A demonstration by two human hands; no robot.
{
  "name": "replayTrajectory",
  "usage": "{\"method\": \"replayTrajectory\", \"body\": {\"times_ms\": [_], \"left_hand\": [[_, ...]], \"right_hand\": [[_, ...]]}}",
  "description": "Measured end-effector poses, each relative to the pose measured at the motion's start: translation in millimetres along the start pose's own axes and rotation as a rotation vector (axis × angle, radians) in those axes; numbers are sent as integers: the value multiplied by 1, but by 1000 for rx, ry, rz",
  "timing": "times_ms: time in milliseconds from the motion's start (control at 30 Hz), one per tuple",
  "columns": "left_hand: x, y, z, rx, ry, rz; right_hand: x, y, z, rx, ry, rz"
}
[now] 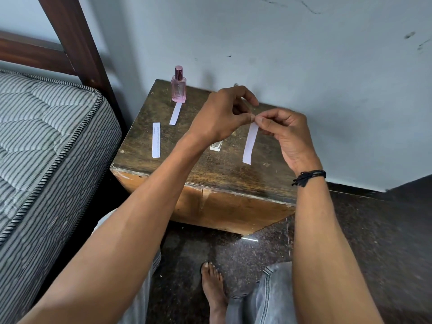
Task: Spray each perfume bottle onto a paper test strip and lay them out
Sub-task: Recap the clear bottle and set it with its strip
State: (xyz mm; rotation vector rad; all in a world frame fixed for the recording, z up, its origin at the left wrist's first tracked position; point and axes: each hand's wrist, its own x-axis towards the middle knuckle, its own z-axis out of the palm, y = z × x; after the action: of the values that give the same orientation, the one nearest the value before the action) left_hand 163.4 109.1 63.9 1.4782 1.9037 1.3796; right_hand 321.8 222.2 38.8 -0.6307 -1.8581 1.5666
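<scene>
- Striped mattress [46, 127] just beside the left edge of the wooden nightstand [210, 174].
- Left hand [222, 115] raised over the nightstand's middle, thumb and forefinger pinching the top end of a held test strip [250, 143], other fingers curled.
- Right hand [287, 136] over the right side, pinching that same top end; strip hanging down.
- Pink perfume bottle [178, 86] upright at the far left corner, cap on.
- Clear bottle [215, 145] near the middle, mostly hidden under the left wrist.
- Blank strip [175, 113] flat, just in front of the pink bottle.
- Printed strip [156, 140] flat near the left edge.
</scene>
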Motion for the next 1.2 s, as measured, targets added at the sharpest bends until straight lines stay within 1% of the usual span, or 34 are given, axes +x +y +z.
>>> {"method": "replayTrajectory", "body": {"times_ms": [133, 300, 400, 467, 567, 633, 700, 800, 900, 1000, 1100, 1200], "left_hand": [[2, -5, 9, -6, 25, -5], [-2, -9, 30, 11, 110, -28], [-4, -5, 40, 109, 199, 74], [-4, -3, 40, 146, 240, 141], [-6, 1, 36, 153, 330, 200], [-10, 5, 39, 168, 357, 224], [-16, 7, 51, 220, 308, 258], [-24, 0, 80, 403, 118, 273], [-33, -14, 105, 504, -82, 176], [-38, -33, 125, 566, -222, 130], [-33, -50, 137, 659, -275, 175], [-26, -51, 139, 611, -261, 137]], "right_hand": [[3, 3, -1, 3, 61, 40], [7, 13, -11, -16, 144, 100], [8, 20, -21, -47, 195, 140], [7, 25, -27, -81, 201, 161], [8, 33, -37, -101, 212, 195], [11, 38, -44, -113, 228, 221], [15, 43, -51, -130, 243, 250], [25, 52, -60, -175, 264, 276], [33, 60, -66, -247, 294, 279], [41, 68, -70, -321, 302, 286], [52, 73, -75, -351, 308, 273], [63, 78, -81, -347, 319, 254]]}}
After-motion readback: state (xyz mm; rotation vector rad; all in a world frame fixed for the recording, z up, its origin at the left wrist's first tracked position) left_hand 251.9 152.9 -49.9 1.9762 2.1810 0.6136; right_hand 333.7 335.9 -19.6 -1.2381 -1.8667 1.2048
